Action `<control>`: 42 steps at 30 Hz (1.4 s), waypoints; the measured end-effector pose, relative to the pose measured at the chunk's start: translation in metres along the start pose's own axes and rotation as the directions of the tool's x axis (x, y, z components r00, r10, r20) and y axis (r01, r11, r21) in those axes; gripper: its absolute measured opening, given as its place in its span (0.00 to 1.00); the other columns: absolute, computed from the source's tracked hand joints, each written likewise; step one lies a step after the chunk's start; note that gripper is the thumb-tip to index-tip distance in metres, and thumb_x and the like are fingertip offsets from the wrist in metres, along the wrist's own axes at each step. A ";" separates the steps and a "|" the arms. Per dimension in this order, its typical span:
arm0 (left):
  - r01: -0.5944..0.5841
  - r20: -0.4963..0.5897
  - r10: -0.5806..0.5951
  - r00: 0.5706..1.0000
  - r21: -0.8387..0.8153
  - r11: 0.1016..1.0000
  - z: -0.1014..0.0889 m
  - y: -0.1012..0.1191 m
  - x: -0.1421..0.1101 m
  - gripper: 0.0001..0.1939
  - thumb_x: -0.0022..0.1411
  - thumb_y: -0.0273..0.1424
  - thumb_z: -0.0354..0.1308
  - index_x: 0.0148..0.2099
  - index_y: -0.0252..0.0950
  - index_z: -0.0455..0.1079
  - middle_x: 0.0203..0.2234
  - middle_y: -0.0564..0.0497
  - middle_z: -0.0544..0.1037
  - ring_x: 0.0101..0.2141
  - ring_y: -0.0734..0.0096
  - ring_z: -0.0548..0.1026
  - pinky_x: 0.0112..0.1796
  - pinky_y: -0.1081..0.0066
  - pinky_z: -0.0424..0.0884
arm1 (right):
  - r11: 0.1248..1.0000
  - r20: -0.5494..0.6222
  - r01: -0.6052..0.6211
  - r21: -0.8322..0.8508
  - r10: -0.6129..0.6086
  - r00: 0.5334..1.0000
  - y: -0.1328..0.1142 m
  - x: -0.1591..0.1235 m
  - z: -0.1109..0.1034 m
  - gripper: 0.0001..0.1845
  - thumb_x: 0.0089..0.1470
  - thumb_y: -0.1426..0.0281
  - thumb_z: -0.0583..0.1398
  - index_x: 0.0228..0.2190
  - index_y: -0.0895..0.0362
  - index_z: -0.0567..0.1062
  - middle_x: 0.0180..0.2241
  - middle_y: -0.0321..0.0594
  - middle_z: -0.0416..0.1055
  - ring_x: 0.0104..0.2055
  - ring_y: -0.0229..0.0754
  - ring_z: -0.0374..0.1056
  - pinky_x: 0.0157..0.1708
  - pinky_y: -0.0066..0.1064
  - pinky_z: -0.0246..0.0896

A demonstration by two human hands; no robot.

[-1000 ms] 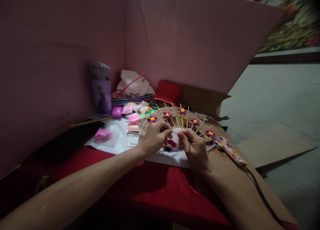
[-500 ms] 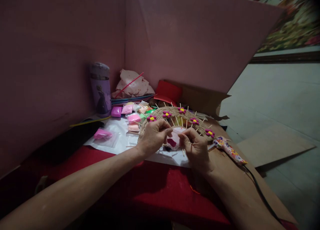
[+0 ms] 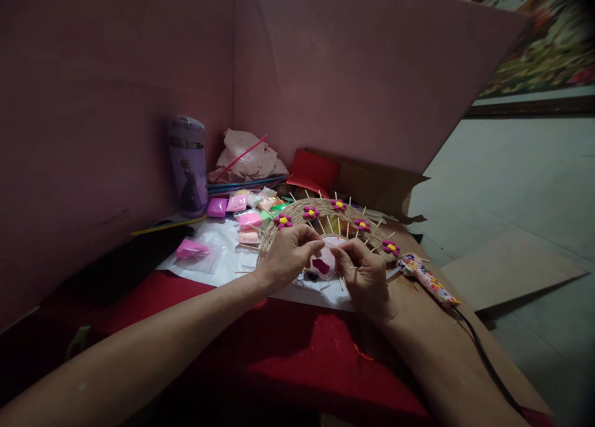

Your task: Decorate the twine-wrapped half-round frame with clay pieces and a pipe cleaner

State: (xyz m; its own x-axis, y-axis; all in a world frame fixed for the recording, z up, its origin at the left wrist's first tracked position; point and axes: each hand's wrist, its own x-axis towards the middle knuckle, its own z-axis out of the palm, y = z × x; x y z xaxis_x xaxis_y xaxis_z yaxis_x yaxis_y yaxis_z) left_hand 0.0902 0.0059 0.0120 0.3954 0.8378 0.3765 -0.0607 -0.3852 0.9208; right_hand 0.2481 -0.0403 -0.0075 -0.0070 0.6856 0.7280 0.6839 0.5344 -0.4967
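Observation:
Between my two hands hangs a small clear plastic bag (image 3: 330, 271) with a dark magenta lump of what looks like clay (image 3: 320, 265) low inside it. My left hand (image 3: 292, 252) pinches the bag's upper edge between thumb and fingers. Opposite it, my right hand (image 3: 365, 275) pinches the right side, its fingers curled. Behind both hands lies a round twine-woven frame (image 3: 325, 206) with thin sticks poking out. Magenta flowers with yellow centres (image 3: 338, 204) sit along its band. The hands hide the frame's nearer part.
Bagged clay packets (image 3: 250, 220) cluster left of the frame, with a pink packet (image 3: 192, 248) on white paper (image 3: 209, 232). A purple tumbler (image 3: 188, 167) stands at the back left. At the right lies a flower-patterned glue gun (image 3: 427, 279) with a black cord (image 3: 483, 352).
Both hands keep their pinch on the bag and barely shift. The bag and its magenta lump move and tilt slightly; everything else stays put.

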 end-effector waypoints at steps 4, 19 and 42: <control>-0.003 -0.004 0.003 1.000 0.029 1.000 0.000 0.000 -0.001 0.07 0.54 0.29 0.58 0.27 0.31 0.67 0.17 0.53 0.72 0.15 0.82 0.66 0.16 0.80 0.61 | 1.000 0.025 0.015 -0.017 -0.015 1.000 -0.002 -0.001 -0.001 0.10 0.57 0.66 0.57 0.26 0.55 0.69 0.19 0.33 0.65 0.22 0.36 0.62 0.21 0.27 0.56; -0.076 -0.042 0.080 0.996 0.107 0.991 0.000 -0.004 -0.003 0.10 0.53 0.29 0.61 0.24 0.34 0.63 0.16 0.55 0.70 0.16 0.81 0.67 0.18 0.79 0.59 | 0.995 0.083 0.064 -0.082 -0.057 0.995 -0.004 -0.001 -0.001 0.12 0.59 0.66 0.55 0.25 0.55 0.69 0.19 0.33 0.64 0.20 0.35 0.59 0.21 0.26 0.54; -0.108 0.057 0.097 0.994 0.248 0.963 0.000 -0.002 -0.004 0.10 0.56 0.31 0.58 0.26 0.34 0.63 0.18 0.53 0.73 0.19 0.76 0.72 0.21 0.78 0.63 | 0.962 0.189 0.174 -0.210 -0.135 0.973 0.001 -0.001 -0.001 0.13 0.60 0.68 0.52 0.24 0.55 0.69 0.20 0.36 0.66 0.22 0.37 0.59 0.25 0.28 0.53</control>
State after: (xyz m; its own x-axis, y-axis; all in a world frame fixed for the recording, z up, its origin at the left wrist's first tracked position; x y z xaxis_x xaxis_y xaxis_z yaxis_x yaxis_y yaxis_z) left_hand 0.0885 0.0034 0.0083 0.4391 0.7732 0.4575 0.1259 -0.5572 0.8208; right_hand 0.2493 -0.0408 -0.0090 -0.2371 0.6885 0.6854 0.8100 0.5296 -0.2519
